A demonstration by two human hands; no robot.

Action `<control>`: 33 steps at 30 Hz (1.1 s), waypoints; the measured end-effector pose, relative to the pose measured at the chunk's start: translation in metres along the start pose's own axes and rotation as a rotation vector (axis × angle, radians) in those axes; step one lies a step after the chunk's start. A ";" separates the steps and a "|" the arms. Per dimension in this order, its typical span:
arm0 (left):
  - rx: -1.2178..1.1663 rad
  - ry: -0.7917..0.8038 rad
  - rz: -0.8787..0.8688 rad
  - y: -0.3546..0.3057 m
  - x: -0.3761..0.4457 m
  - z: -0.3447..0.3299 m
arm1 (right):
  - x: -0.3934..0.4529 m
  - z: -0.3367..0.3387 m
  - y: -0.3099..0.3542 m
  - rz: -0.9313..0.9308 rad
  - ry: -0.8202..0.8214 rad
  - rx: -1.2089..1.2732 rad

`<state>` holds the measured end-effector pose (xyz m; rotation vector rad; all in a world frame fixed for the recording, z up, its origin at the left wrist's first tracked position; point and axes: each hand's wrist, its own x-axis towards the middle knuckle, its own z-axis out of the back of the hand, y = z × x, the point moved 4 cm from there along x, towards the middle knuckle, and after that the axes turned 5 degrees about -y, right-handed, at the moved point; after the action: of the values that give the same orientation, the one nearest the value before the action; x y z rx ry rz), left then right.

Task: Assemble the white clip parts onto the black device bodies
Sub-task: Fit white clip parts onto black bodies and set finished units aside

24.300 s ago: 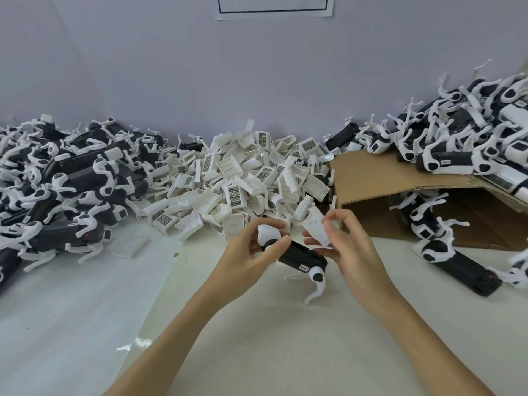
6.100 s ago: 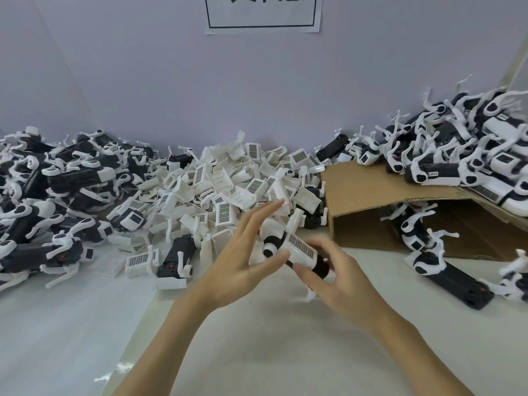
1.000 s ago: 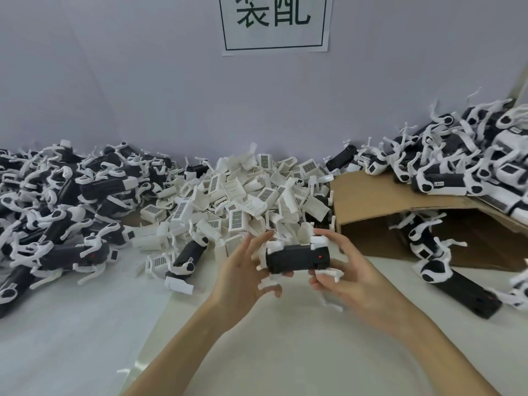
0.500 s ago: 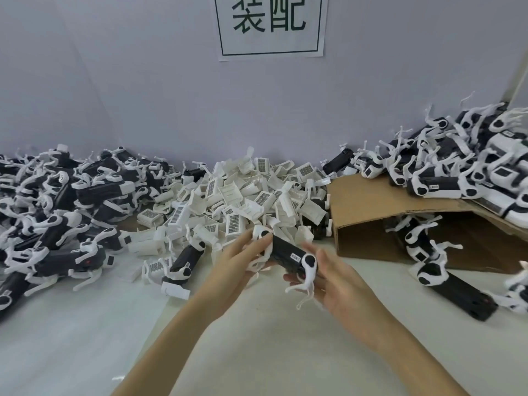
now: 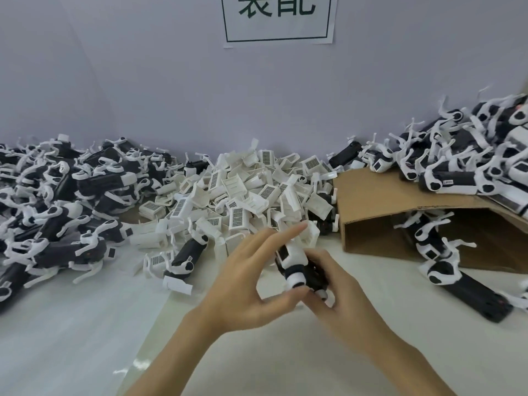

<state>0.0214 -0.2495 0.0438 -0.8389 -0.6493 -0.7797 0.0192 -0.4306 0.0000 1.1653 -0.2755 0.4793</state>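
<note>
Holding a black device [image 5: 310,274] with a white clip [image 5: 293,260] above the near table [image 5: 85,324], the right hand [image 5: 340,292] curls around it from below. Left hand [image 5: 251,281]: fingers spread and straight, thumb tip touching the white end. Loose clip pile [image 5: 245,195] lies far center; cardboard box [image 5: 400,212] right; assembled units [image 5: 57,201] left.

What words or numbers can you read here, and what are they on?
Paper sign on the wall: two big dark characters, tops cut off by the picture edge, so unreadable.
Small label on a black device body at right: too small to read.
White clip parts: only grid patterns, no words.
</note>
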 end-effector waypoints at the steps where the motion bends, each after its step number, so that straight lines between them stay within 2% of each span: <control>1: 0.013 -0.013 -0.038 -0.004 -0.001 -0.001 | -0.001 -0.001 0.000 0.043 -0.008 -0.033; 6: -0.057 -0.058 -0.021 -0.010 -0.002 -0.006 | 0.001 0.000 -0.001 0.153 -0.051 -0.089; 10: -0.135 -0.099 0.183 0.001 -0.002 -0.004 | 0.004 0.012 0.008 0.236 -0.244 -0.208; 13: -0.250 -0.163 0.358 0.006 -0.008 -0.011 | 0.002 0.016 0.011 0.255 -0.318 -0.335; 15: -0.412 -0.225 0.470 0.004 -0.012 -0.023 | 0.000 0.012 0.014 0.268 -0.314 -0.408; 17: -0.472 -0.348 0.542 0.004 -0.013 -0.029 | -0.004 0.003 0.014 0.262 -0.273 -0.390; 19: -0.495 -0.473 0.593 0.010 -0.013 -0.025 | -0.006 -0.005 0.010 0.160 -0.194 -0.253; 21: -0.521 -0.533 0.611 0.024 -0.011 -0.014 | -0.008 -0.014 0.004 0.031 -0.113 -0.148; 25: -0.504 -0.513 0.588 0.040 -0.012 0.002 | -0.010 -0.028 -0.002 0.003 -0.028 -0.235; 28: -0.494 -0.461 0.572 0.045 -0.015 0.000 | -0.007 -0.023 0.001 0.038 -0.081 -0.316; 30: -0.567 -0.447 0.629 0.046 -0.014 -0.005 | -0.005 -0.016 0.006 0.120 -0.133 -0.385; 33: -0.687 -0.537 0.745 0.049 -0.016 -0.008 | -0.006 -0.016 0.009 0.159 -0.136 -0.396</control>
<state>0.0537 -0.2293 0.0083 -1.8235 -0.4644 -0.0576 0.0094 -0.4144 -0.0014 0.7921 -0.5582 0.4597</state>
